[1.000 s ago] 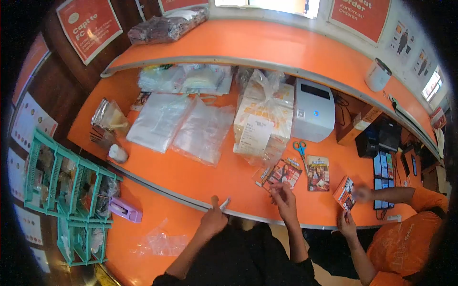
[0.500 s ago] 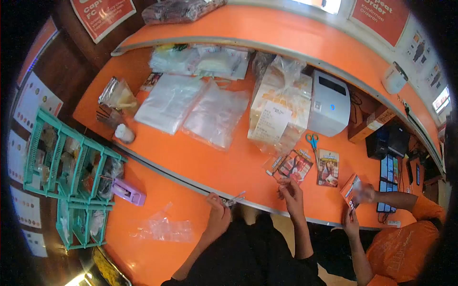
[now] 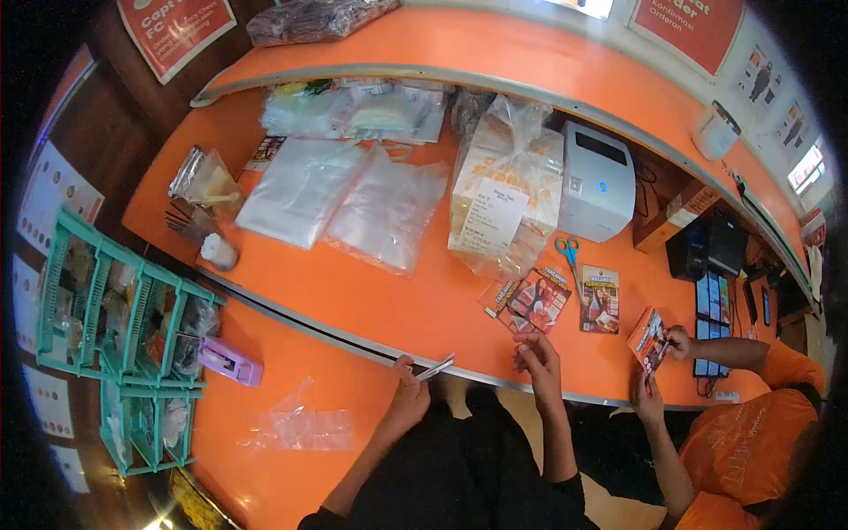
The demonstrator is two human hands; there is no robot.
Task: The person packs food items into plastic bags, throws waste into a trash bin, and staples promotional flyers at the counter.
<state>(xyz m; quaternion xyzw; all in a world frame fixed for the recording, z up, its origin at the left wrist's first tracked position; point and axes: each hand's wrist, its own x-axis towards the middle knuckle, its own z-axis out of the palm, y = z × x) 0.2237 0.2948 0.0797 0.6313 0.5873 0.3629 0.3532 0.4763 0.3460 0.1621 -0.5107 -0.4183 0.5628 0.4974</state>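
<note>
Near the counter's front edge, my left hand [image 3: 409,394] pinches a small folded white paper [image 3: 435,367] that sticks out to the right. My right hand [image 3: 538,364] is raised at the edge with its fingers curled; whether anything is between them is too small to tell. Just beyond it lie overlapping printed leaflets [image 3: 540,300], and another leaflet [image 3: 600,300] lies to their right. Blue-handled scissors [image 3: 568,256] rest between these leaflets. Behind them stands a tied clear plastic bag [image 3: 508,181] with white-and-yellow packages and a receipt [image 3: 495,212] on its front.
Flat plastic bags [image 3: 300,190] lie left of the packed bag. A white printer [image 3: 598,181] stands behind. At left are a green rack [image 3: 110,322], a purple tape dispenser [image 3: 230,360] and clear plastic pieces [image 3: 305,426]. A co-worker [image 3: 738,450] at right holds a leaflet [image 3: 648,340].
The head view has shifted. My left hand has turned, and the folded paper shows more fully above its fingers. My right hand has moved slightly away from the leaflets.
</note>
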